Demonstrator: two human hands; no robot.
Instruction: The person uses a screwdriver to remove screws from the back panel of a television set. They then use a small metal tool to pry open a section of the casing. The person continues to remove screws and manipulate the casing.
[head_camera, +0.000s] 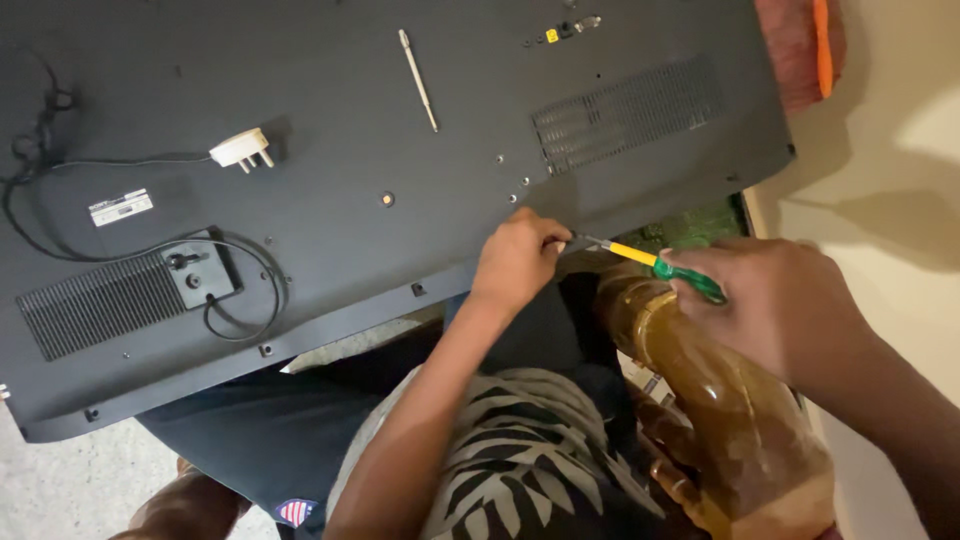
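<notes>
A large dark flat-screen back panel lies face down in front of me. My right hand grips the green handle of a screwdriver with a yellow shank, pointing left toward the panel's lower edge. My left hand rests at that edge with its fingers curled around the screwdriver's metal tip. Beside the tip the panel stands slightly lifted, and a green circuit board shows beneath it.
A white plug and its black cable lie on the panel's left half, and a thin metal rod near the top. An amber plastic bottle lies by my lap. An orange-handled item sits at top right.
</notes>
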